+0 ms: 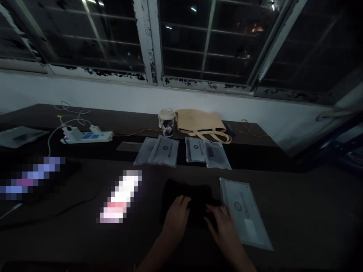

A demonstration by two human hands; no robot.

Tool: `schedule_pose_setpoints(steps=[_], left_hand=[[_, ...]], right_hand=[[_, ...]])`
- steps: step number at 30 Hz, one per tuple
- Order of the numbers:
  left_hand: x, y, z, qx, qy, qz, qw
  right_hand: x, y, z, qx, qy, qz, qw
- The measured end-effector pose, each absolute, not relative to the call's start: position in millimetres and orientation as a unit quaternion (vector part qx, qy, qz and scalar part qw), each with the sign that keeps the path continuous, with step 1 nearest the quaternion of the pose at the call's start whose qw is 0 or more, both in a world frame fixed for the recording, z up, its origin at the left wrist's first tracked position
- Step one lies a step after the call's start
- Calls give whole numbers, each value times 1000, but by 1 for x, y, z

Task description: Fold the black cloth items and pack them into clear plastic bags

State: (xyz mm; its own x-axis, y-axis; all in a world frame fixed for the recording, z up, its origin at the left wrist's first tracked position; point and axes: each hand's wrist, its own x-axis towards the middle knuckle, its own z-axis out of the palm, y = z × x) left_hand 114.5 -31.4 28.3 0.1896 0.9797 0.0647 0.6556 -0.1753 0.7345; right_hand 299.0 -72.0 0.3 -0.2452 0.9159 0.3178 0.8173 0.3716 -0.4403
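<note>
A dark, soft-looking bundle, seemingly black cloth [195,192], lies on the desk in front of me; the dim light hides its folds and exact kind. My left hand [177,213] is on its left part, fingers curled together into the fabric. At its right side, my right hand [221,219] grips the cloth between thumb and bent fingers. Just beyond the right hand lies a frosted plastic zip bag [241,207] with printed lettering, flat on the desk.
Several similar bags [167,151] lie farther back. Behind them stand a lidded paper cup [167,122] and a beige tote bag [200,119]. A white power strip [87,136] with cables sits at back left. A glowing, pixelated screen [121,196] lies left of the cloth.
</note>
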Motion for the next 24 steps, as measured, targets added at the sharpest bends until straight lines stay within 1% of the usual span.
schedule_pose_setpoints(steps=[3, 5, 8, 10, 12, 14, 16, 18, 20, 24], left_hand=[[88, -26, 36, 670, 604, 311, 298], [64, -27, 40, 611, 660, 327, 289], [31, -31, 43, 541, 736, 335, 231], [18, -29, 43, 557, 738, 337, 180], [15, -23, 41, 605, 708, 328, 155], [18, -12, 36, 662, 673, 292, 153], [23, 1, 30, 708, 643, 244, 160], [27, 13, 26, 730, 631, 204, 165], [28, 22, 26, 730, 634, 193, 167], [21, 31, 49, 690, 651, 266, 173]], right_hand=[[317, -71, 0, -568, -780, 64, 253], [334, -71, 0, -585, -772, 37, 244], [359, -66, 0, -623, -745, 10, 237], [372, -58, -1, -659, -718, 18, 224], [380, -45, -2, -691, -694, 23, 199], [385, -29, -3, -707, -683, 18, 179], [387, -14, -6, -706, -684, 28, 179], [389, -1, -7, -697, -687, 56, 201], [389, 9, -4, -685, -684, 75, 239], [391, 23, 21, -669, -654, 67, 348]])
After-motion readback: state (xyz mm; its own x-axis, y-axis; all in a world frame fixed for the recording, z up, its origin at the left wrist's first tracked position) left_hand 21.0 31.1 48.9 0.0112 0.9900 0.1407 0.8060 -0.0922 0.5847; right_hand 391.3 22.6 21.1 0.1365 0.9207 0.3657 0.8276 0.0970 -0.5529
